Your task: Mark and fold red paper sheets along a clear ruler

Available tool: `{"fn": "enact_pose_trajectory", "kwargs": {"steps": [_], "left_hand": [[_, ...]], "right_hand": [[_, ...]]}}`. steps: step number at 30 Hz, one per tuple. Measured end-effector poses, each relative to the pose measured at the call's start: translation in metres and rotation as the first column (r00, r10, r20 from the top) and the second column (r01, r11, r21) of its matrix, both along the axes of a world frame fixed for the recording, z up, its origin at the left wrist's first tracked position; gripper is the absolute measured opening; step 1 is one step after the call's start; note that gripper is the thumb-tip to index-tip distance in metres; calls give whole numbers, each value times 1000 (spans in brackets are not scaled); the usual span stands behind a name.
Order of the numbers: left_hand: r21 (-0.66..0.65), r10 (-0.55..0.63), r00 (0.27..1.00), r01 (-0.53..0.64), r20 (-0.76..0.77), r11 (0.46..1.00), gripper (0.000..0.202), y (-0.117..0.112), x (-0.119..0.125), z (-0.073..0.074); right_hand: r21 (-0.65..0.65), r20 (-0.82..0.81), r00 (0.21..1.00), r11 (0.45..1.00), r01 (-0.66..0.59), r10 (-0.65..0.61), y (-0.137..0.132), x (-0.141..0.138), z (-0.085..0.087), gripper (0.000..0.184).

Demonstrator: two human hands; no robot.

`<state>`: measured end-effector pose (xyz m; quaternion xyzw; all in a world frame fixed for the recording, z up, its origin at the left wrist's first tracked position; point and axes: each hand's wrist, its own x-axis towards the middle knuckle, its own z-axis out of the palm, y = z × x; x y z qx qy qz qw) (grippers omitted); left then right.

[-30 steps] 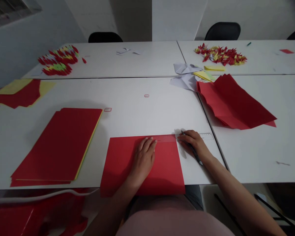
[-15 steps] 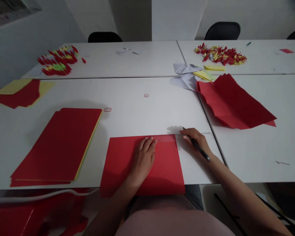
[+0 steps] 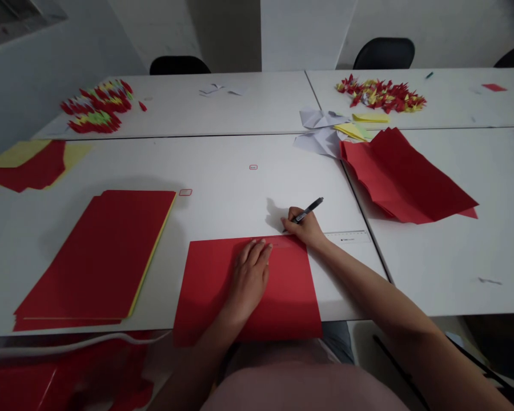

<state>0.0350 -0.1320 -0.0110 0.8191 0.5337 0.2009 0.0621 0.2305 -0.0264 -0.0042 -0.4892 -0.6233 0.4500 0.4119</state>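
A red sheet of paper (image 3: 205, 291) lies at the near edge of the white table (image 3: 240, 188). My left hand (image 3: 251, 274) rests flat on it, fingers together and stretched out, with the fingertips on a clear ruler (image 3: 346, 236) that runs along the sheet's top edge. My right hand (image 3: 304, 225) is closed on a black pen (image 3: 309, 209). Its tip meets the sheet's top edge by the ruler, and the pen's back end points up and to the right.
A stack of red and yellow sheets (image 3: 103, 257) lies to the left. Creased red paper (image 3: 402, 177) and crumpled white paper (image 3: 321, 134) lie to the right. Piles of small folded paper pieces (image 3: 96, 105) (image 3: 381, 96) sit on the far tables. Black chairs (image 3: 383, 54) stand behind.
My right hand has moved left along the ruler from beyond the sheet's right corner and turned the pen to writing position at the top edge. My left hand has stayed put.
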Motion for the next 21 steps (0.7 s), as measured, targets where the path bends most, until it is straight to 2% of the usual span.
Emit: {"fn": "enact_pose_trajectory", "kwargs": {"steps": [5, 21], "left_hand": [[-5, 4, 1000, -4, 11, 1000, 44, -1, 0, 0], [-4, -7, 1000, 7, -8, 1000, 45, -1, 0, 2]], "right_hand": [[28, 42, 999, 1000, 1, -2, -1, 0, -6, 35], [40, 45, 999, 999, -22, 21, -2, 0, -6, 33]]}}
